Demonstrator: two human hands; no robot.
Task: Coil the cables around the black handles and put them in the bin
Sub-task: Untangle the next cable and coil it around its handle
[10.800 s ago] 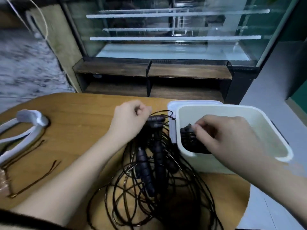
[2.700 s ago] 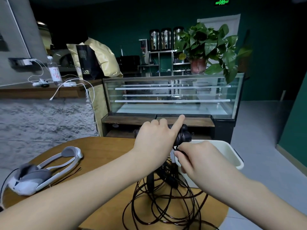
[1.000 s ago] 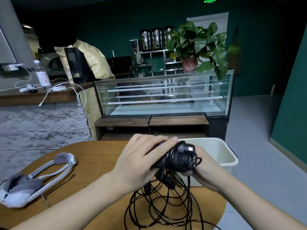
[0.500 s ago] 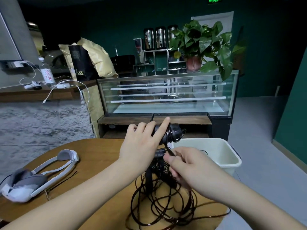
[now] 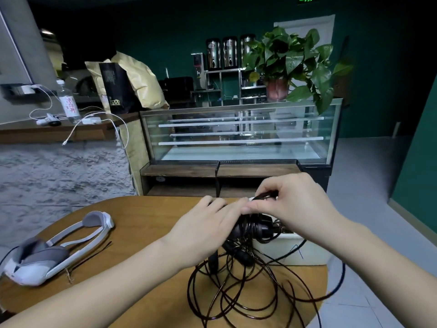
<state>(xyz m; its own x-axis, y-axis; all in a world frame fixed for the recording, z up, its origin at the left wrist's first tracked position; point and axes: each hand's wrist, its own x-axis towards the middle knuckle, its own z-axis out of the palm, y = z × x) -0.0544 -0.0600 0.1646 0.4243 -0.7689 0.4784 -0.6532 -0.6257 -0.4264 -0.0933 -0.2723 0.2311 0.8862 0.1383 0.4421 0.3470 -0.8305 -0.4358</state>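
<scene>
While the left hand (image 5: 208, 229) keeps its grip on the black ribbed plastic handle (image 5: 254, 229), the head view shows the right hand (image 5: 293, 204) now up above that handle, where half a second ago it was below it and nearer the body, drawing cable up from the pile. The left hand's fingers lie curled over the near end of the handle, holding it roughly level just beside the near rim of the white rectangular plastic bin (image 5: 305, 249). The right hand's thumb and fingertips pinch a loop of thin black cable (image 5: 266, 194) and carry it over the top of the handle. Several turns of cable already sit tight around the handle's middle, so I judge this to be one more wrap going on, with the coil partly built.

Much remains. A loose tangle of black cable (image 5: 248, 294) lies on the round wooden tabletop (image 5: 142, 223), on the near side of the bin, and at least one more black handle (image 5: 241, 255) lies in that tangle, just below the held one. The tangled strands could snag as more length is drawn up. How much the bin holds cannot be told, since the hands cover its opening.

Well apart from the bin, at the tabletop's far left edge, rests a white and grey headset (image 5: 54, 252), which has stayed where it was.
</scene>
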